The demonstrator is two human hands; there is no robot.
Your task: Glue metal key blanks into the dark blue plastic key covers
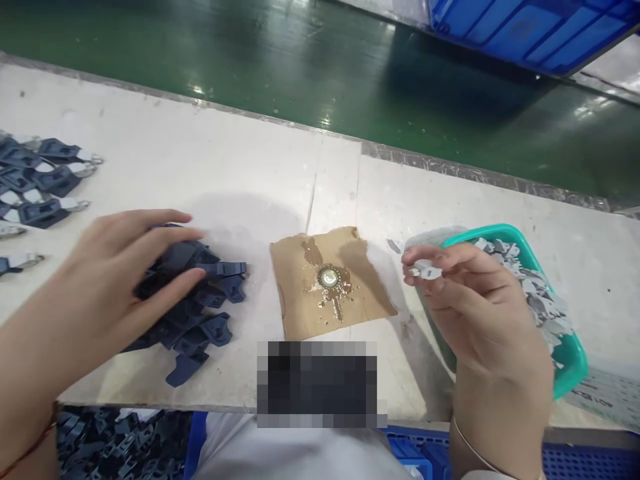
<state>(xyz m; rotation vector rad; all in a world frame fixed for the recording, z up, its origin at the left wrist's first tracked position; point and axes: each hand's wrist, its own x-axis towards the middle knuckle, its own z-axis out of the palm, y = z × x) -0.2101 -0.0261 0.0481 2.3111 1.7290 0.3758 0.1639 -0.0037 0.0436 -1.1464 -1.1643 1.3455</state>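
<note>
My left hand [135,267] reaches over a pile of dark blue plastic parts [200,327], thumb and fingers spread; whether it touches the top pieces I cannot tell. Between the thumb and fingers of my right hand [480,307] is a small light-grey plastic part [427,269], held up beside a teal basket [510,233]. That basket contains many similar light-grey parts [547,303]. Between my hands lies a piece of brown cardboard [295,300] with a small round cap of clear liquid [329,277] on it and wet splashes around.
At the left, rows of blue parts joined with white pieces [40,173] lie on the white table [240,167]. Beyond runs a green belt [250,67], with a blue crate [535,30] at the back right. More dark parts [120,447] fill a bin below the front edge.
</note>
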